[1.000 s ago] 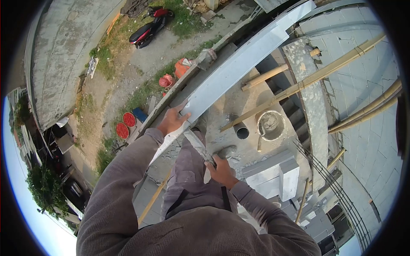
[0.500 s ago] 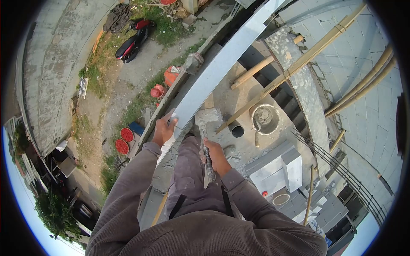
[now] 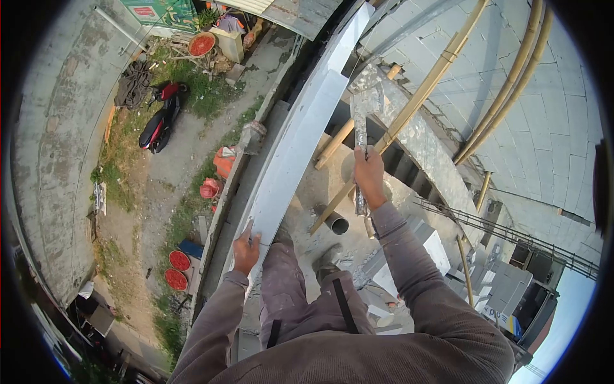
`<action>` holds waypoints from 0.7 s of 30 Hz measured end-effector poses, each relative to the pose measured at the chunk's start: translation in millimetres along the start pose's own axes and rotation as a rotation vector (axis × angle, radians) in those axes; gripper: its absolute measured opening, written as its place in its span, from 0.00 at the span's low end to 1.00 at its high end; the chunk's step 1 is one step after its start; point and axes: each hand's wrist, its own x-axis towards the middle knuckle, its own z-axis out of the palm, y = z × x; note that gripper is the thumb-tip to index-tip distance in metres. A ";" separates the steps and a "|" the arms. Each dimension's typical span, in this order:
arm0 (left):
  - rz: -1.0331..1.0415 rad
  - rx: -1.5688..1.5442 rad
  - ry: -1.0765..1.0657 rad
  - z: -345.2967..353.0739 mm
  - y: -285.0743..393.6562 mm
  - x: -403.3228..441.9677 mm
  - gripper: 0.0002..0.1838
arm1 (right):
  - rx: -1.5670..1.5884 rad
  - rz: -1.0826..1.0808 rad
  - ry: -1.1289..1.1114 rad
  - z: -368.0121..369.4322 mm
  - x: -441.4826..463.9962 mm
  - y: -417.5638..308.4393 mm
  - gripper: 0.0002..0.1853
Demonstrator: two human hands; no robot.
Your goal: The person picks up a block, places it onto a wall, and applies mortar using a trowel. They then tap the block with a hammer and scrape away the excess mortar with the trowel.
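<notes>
A row of pale lightweight blocks forms a wall top (image 3: 288, 144) running diagonally through the view. My left hand (image 3: 245, 251) rests on the near end of this row, fingers extended against the block and holding nothing. My right hand (image 3: 369, 171) is closed around the handle of a mortar-caked mallet (image 3: 361, 131). The mallet is raised to the right of the wall, apart from the blocks, its head pointing away from me. Below the right forearm lies a grey pipe (image 3: 336, 223).
Bamboo poles (image 3: 435, 70) slant across the right side. Pale blocks (image 3: 422, 253) are stacked at lower right, beside thin steel bars (image 3: 499, 233). Left of the wall, the ground lies well below, with a scooter (image 3: 161, 118) and red-filled tubs (image 3: 179, 260).
My right hand has swung the mallet up and to the right, away from the wall. My left hand stays on the blocks. The whole view has shifted, and the mortar bucket is now mostly hidden.
</notes>
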 end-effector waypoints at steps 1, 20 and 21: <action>0.037 0.020 0.013 0.8 -0.8 1.5 0.27 | -0.191 -0.151 0.098 10.0 19.2 4.9 0.18; -0.003 0.001 -0.034 1.5 -7.5 3.7 0.24 | -0.192 -0.191 0.047 70.3 18.8 44.3 0.20; -0.032 0.026 -0.041 1.5 -8.5 4.3 0.24 | -0.154 -0.181 0.050 64.8 16.6 43.5 0.20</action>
